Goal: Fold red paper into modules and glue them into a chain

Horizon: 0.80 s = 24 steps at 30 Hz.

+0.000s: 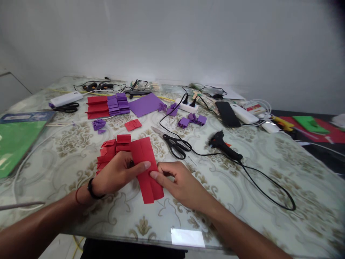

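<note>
Over the table (309, 201), our left hand (117, 172) at nine o'clock and right hand (182, 183) at three pinch the red paper (145, 181) between them. We judge it light and easily crumpled, best held by its long edges.

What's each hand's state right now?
Left hand: closed, holding the red paper, thumb on top.
Right hand: closed, pinching the same paper's edge.

Matt paper strip (142, 149), glossy tabletop (265, 219) (smooth too), plastic glue gun (225, 147)
</note>
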{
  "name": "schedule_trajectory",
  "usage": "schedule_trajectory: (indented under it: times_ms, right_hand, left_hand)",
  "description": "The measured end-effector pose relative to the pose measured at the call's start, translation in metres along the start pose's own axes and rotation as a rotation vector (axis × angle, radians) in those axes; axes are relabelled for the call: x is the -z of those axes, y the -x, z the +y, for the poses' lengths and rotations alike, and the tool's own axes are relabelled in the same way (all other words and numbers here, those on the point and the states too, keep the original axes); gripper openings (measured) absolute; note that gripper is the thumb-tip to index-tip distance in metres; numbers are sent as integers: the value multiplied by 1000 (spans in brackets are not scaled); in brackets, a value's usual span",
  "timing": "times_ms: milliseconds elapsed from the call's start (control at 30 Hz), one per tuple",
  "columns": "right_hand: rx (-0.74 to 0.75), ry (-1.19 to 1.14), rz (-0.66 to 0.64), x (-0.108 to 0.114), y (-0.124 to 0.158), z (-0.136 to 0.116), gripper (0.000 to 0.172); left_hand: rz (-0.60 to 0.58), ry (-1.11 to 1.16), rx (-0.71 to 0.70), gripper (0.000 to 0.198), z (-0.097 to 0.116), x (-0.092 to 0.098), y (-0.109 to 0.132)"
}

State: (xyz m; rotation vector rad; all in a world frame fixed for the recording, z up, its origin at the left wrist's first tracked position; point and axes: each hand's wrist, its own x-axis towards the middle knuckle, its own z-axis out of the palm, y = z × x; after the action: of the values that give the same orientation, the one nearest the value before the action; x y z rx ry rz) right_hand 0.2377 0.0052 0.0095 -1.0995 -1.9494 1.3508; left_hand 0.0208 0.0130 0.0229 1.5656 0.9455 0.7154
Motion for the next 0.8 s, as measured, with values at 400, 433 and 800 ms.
schedule_trajectory:
  times_ms: [400, 433, 800]
  right_hand:
    - [35, 21, 24, 2, -2, 2, 55]
    - [23, 14, 14, 1, -2, 2, 55]
    - [-28, -22, 2, 1, -3, 3, 55]
  left_hand:
    - [84, -72, -28, 46, 0, -1, 0]
    - [87, -68, -35, 47, 0, -1, 0]
    - [118, -41, -56, 40, -3, 2, 1]
